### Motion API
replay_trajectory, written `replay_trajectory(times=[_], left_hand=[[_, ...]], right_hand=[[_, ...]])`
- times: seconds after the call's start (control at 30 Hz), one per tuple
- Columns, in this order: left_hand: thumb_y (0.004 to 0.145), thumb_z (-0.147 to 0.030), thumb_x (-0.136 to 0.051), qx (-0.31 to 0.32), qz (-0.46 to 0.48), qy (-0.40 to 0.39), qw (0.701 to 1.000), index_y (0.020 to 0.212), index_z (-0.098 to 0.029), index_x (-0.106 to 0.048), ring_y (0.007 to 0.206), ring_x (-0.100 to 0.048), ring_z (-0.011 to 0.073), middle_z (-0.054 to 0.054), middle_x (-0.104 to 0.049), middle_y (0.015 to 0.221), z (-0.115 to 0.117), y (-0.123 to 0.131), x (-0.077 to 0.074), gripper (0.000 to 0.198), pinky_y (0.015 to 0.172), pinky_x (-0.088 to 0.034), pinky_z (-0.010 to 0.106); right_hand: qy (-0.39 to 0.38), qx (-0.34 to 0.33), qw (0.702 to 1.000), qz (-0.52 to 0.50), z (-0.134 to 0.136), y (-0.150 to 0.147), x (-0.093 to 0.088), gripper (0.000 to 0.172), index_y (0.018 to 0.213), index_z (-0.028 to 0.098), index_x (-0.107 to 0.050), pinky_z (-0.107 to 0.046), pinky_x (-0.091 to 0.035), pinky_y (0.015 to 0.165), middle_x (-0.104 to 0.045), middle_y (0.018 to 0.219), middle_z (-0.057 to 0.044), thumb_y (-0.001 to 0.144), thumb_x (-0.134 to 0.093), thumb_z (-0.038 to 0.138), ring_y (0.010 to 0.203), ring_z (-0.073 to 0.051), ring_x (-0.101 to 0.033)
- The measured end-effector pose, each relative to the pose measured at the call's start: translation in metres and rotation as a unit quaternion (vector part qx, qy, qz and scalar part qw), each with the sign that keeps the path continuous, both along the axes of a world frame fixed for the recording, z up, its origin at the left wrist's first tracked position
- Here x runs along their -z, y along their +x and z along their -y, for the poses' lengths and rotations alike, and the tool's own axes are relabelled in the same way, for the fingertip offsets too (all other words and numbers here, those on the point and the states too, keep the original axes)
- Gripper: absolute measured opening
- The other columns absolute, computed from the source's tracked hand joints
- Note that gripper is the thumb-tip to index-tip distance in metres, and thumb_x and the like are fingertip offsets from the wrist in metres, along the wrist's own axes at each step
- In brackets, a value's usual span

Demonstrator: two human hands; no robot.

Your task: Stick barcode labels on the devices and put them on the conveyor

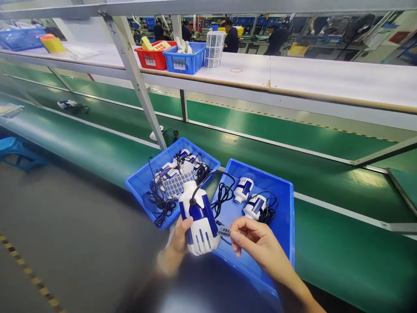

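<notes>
My left hand (178, 238) is closed around a white and blue corded device (200, 219), shaped like a bottle with slots at its lower end. A black cord leaves its upper side and loops to the right. Between thumb and forefinger of my right hand (252, 239) is a small printed label (224, 231), right beside the device; whether it touches cannot be made out. Behind the device, a sheet of labels (179, 184) lies on similar devices in the left blue bin (138, 182). Two more devices (243, 189) with coiled cords sit in the right blue bin (291, 226).
Both bins stand on a green conveyor belt (342, 248). Above it runs a white shelf (309, 74) with a red box (151, 56), a blue box (185, 58) and a label roll (214, 48). A metal post (138, 82) rises behind the left bin. Several people work far back.
</notes>
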State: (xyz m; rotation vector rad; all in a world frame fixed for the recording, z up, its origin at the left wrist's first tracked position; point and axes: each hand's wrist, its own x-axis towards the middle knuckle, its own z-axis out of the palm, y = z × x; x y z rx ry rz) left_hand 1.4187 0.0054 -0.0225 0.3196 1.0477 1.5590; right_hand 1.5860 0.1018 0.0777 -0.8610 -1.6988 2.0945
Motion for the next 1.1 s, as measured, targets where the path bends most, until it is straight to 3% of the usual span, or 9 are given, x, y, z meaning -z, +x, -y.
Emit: replay_trajectory(times=[0.13, 0.27, 0.5, 0.63, 0.8, 1.1], left_hand=[[0.066, -0.052, -0.071, -0.072, 0.019, 0.014, 0.997, 0.084, -0.019, -0.062, 0.056, -0.059, 0.0178, 0.001, -0.066, 0.07, -0.001, 0.0, -0.005, 0.039, 0.056, -0.05, 0.032], [0.071, -0.049, -0.07, -0.08, 0.01, 0.006, 0.997, 0.094, -0.021, -0.06, 0.065, -0.063, 0.0191, 0.002, -0.069, 0.082, 0.002, -0.001, -0.004, 0.038, 0.065, -0.053, 0.033], [0.072, -0.048, -0.07, -0.049, 0.017, 0.026, 0.998, 0.106, -0.021, -0.06, 0.095, -0.065, 0.0265, 0.005, -0.07, 0.1, 0.009, 0.001, -0.008, 0.045, 0.081, -0.054, 0.038], [0.07, -0.047, -0.074, -0.048, 0.03, 0.015, 0.998, 0.113, -0.019, -0.058, 0.097, -0.065, 0.0274, 0.007, -0.07, 0.1, 0.01, 0.001, -0.015, 0.054, 0.083, -0.054, 0.039], [0.073, -0.042, -0.072, -0.048, 0.035, 0.016, 0.998, 0.111, -0.02, -0.059, 0.095, -0.065, 0.0236, 0.006, -0.07, 0.101, 0.01, 0.0, -0.016, 0.046, 0.085, -0.052, 0.036], [0.075, -0.045, -0.068, -0.046, 0.024, 0.006, 0.999, 0.107, -0.017, -0.059, 0.057, -0.059, 0.0123, 0.002, -0.07, 0.088, 0.01, -0.001, -0.008, 0.043, 0.052, -0.047, 0.025]], right_hand=[[0.0, -0.086, 0.994, 0.06, 0.003, -0.014, -0.004, 0.036, 0.073, 0.016, -0.052, -0.019, -0.033, 0.045, -0.045, 0.057, 0.006, 0.084, -0.06, 0.05, 0.047, -0.006, -0.041], [0.033, -0.155, 0.984, 0.08, 0.0, -0.025, -0.001, 0.035, 0.073, 0.016, -0.053, -0.02, -0.029, 0.046, -0.045, 0.06, 0.005, 0.085, -0.058, 0.049, 0.051, -0.006, -0.037], [0.086, -0.158, 0.978, 0.1, -0.003, -0.032, 0.003, 0.032, 0.074, 0.016, -0.054, -0.021, -0.031, 0.049, -0.047, 0.06, 0.004, 0.09, -0.052, 0.043, 0.053, -0.007, -0.04], [0.093, -0.149, 0.977, 0.121, -0.002, -0.033, 0.003, 0.031, 0.075, 0.017, -0.054, -0.022, -0.032, 0.049, -0.048, 0.061, 0.004, 0.091, -0.051, 0.043, 0.053, -0.008, -0.042], [0.06, -0.155, 0.98, 0.111, -0.002, -0.036, -0.001, 0.032, 0.075, 0.016, -0.054, -0.022, -0.034, 0.05, -0.047, 0.061, 0.004, 0.09, -0.051, 0.045, 0.053, -0.008, -0.044], [-0.014, -0.148, 0.985, 0.093, -0.005, -0.037, -0.005, 0.041, 0.073, 0.015, -0.05, -0.021, -0.034, 0.049, -0.045, 0.059, 0.005, 0.084, -0.057, 0.054, 0.05, -0.007, -0.044]])
